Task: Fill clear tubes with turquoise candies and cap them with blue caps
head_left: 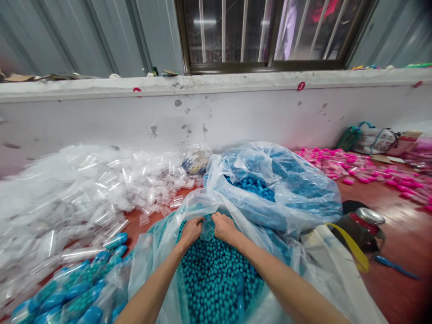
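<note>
Leftmost: clear tubes (84,189) heaped, unfilled; bead-filled tubes (79,291) judged completed. Centre: clear containers (208,231) flanked by left hand (191,231) and right hand (225,228), over plentiful unused beads (216,279); fingers curled, grip cannot be told. Rightward: blue pieces (254,185) seen bagged.

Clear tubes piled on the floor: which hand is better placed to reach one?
Probably the left hand: it is nearer the pile of clear tubes, which lies to its left. The right hand is farther across. Both are at clear plastic over the teal beads.
</note>
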The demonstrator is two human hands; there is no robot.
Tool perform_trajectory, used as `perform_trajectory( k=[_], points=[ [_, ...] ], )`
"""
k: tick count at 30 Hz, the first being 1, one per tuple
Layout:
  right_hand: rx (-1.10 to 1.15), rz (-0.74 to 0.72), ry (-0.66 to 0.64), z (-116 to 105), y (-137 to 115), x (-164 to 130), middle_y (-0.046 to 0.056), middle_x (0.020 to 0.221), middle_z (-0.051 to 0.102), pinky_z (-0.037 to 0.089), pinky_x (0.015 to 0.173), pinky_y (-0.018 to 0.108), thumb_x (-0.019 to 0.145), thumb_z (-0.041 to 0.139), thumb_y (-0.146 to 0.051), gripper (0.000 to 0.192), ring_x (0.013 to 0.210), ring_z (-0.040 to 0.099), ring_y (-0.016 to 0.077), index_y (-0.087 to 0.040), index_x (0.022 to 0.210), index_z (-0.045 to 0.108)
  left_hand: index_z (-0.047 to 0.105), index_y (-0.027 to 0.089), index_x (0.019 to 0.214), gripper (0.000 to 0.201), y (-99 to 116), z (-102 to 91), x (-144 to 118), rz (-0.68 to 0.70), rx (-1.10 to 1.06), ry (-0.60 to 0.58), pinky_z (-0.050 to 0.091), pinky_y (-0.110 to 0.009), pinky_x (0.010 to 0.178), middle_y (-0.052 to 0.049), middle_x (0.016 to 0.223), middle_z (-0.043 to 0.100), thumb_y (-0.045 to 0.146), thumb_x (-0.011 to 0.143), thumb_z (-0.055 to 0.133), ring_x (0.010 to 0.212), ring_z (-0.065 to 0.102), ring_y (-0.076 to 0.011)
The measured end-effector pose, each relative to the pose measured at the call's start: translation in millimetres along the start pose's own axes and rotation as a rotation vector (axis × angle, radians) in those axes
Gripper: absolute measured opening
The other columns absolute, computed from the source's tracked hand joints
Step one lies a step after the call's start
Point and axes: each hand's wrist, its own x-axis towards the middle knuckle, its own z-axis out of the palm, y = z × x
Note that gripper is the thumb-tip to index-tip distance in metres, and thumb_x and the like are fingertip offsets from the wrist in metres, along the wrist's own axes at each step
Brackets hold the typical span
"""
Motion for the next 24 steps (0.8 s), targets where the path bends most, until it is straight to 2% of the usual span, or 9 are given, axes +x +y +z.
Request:
perform_trajectory(
  k=[5, 10, 13, 15, 16, 18, 20, 22, 24],
  points=[
    [-0.036, -0.094, 0.0, 0.4, -13.0, -20.5, 0.011, 0.1, 0.058, 0.038, 0.08, 0.037, 0.078, 0.042, -0.013, 0.024, 0.093, 0.054, 0.0237, -0.015, 0.1, 0.052, 0.064, 0.025, 0.101, 0.035, 2.6, 7.8, -39.0, 0.047, 0.108, -0.045, 0.038, -0.029, 0.088, -0.005, 0.098, 0.066, 0.014, 0.079, 0.04, 0.096, 0.056, -0.0198],
    [-0.077, -0.088, 0.021, -2.2, -20.6, -28.9, 0.011, 0.095, 0.061, 0.037, 0.079, 0.038, 0.083, 0.039, -0.016, 0.019, 0.089, 0.055, 0.0241, -0.015, 0.094, 0.055, 0.063, 0.022, 0.101, 0.035, 9.9, 14.4, -73.3, 0.109, 0.141, -0.022, 0.037, -0.031, 0.089, -0.007, 0.099, 0.063, 0.011, 0.077, 0.039, 0.099, 0.054, -0.0199],
    [-0.104, -0.056, 0.068, -10.6, -19.9, -37.4, 0.012, 0.094, 0.061, 0.034, 0.082, 0.038, 0.083, 0.035, -0.011, 0.023, 0.091, 0.053, 0.0236, -0.014, 0.093, 0.055, 0.058, 0.015, 0.104, 0.033, 9.3, 14.3, -85.2, 0.102, 0.082, 0.179, 0.038, -0.033, 0.09, -0.009, 0.101, 0.06, 0.013, 0.078, 0.037, 0.098, 0.054, -0.0192],
    [-0.065, -0.062, 0.077, -18.3, -18.8, -47.5, 0.012, 0.095, 0.06, 0.034, 0.081, 0.036, 0.084, 0.034, -0.01, 0.024, 0.09, 0.053, 0.0227, -0.014, 0.093, 0.055, 0.052, 0.012, 0.11, 0.035, 10.0, 12.0, -90.9, 0.135, 0.042, 0.341, 0.039, -0.038, 0.092, -0.012, 0.11, 0.056, 0.017, 0.077, 0.04, 0.105, 0.051, -0.022],
    [-0.03, -0.081, 0.062, -22.1, -18.6, -53.5, 0.012, 0.095, 0.061, 0.035, 0.079, 0.034, 0.084, 0.035, -0.013, 0.023, 0.089, 0.054, 0.0219, -0.014, 0.094, 0.056, 0.049, 0.011, 0.114, 0.039, 11.7, 10.4, -94.0, 0.178, 0.036, 0.378, 0.037, -0.04, 0.093, -0.013, 0.117, 0.052, 0.018, 0.076, 0.042, 0.11, 0.047, -0.0236],
    [0.079, -0.14, -0.004, -28.1, -19.3, -66.1, 0.008, 0.092, 0.063, 0.037, 0.072, 0.028, 0.083, 0.04, -0.017, 0.02, 0.085, 0.056, 0.0195, -0.016, 0.092, 0.057, 0.049, 0.013, 0.116, 0.043, 18.4, 6.5, -101.5, 0.279, 0.028, 0.323, 0.035, -0.042, 0.096, -0.013, 0.125, 0.048, 0.018, 0.074, 0.046, 0.117, 0.043, -0.0257],
    [0.225, -0.194, -0.093, -30.6, -20.6, -77.7, 0.004, 0.084, 0.064, 0.038, 0.065, 0.023, 0.081, 0.043, -0.017, 0.018, 0.077, 0.058, 0.0162, -0.016, 0.088, 0.06, 0.053, 0.017, 0.111, 0.038, 26.9, 2.8, -111.1, 0.327, -0.01, 0.168, 0.037, -0.04, 0.095, -0.011, 0.12, 0.053, 0.02, 0.074, 0.047, 0.111, 0.048, -0.0246],
    [0.392, -0.196, -0.171, -29.5, -20.1, -88.2, 0.002, 0.074, 0.064, 0.037, 0.059, 0.02, 0.082, 0.041, -0.017, 0.021, 0.066, 0.057, 0.0131, -0.015, 0.083, 0.062, 0.056, 0.018, 0.102, 0.029, 32.1, 0.3, -121.7, 0.254, -0.098, 0.006, 0.044, -0.033, 0.084, -0.007, 0.098, 0.063, 0.022, 0.076, 0.045, 0.092, 0.059, -0.0206],
    [0.499, -0.152, -0.197, -26.3, -15.8, -98.6, 0.001, 0.069, 0.063, 0.037, 0.056, 0.02, 0.082, 0.041, -0.021, 0.022, 0.059, 0.056, 0.0118, -0.014, 0.084, 0.063, 0.057, 0.018, 0.093, 0.022, 30.1, -0.3, -132.3, 0.049, -0.201, -0.154, 0.049, -0.028, 0.062, -0.001, 0.069, 0.063, 0.021, 0.075, 0.045, 0.064, 0.061, -0.0166]
  ],
)
